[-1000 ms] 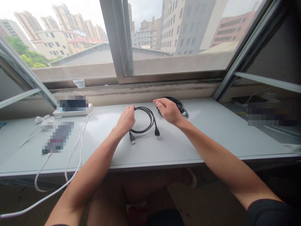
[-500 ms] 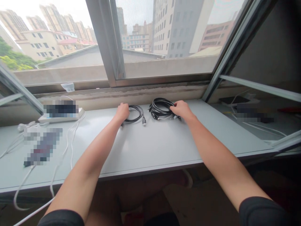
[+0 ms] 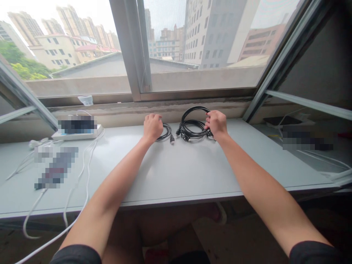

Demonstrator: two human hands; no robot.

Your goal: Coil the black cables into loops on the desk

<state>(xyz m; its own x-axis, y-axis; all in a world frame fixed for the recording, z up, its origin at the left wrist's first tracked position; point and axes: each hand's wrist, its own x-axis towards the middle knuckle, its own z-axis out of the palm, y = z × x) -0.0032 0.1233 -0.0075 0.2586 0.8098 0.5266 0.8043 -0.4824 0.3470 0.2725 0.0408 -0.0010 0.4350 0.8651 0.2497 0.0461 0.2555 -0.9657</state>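
Note:
My left hand is closed around a small coiled black cable lying on the grey table near the window sill; one plug end sticks out to its right. My right hand grips a larger bundle of black cables and holds one loop of it raised above the table while the rest lies on the surface. The two coils sit side by side, a little apart.
A white power strip lies at the back left with white cords trailing over the table's front edge, beside blurred items. A small plastic cup sits on the sill. More cables and devices lie on the right ledge.
My left hand slid the small coil back toward the sill and stays on it. My right hand took hold of the larger bundle and lifted one loop off the table.

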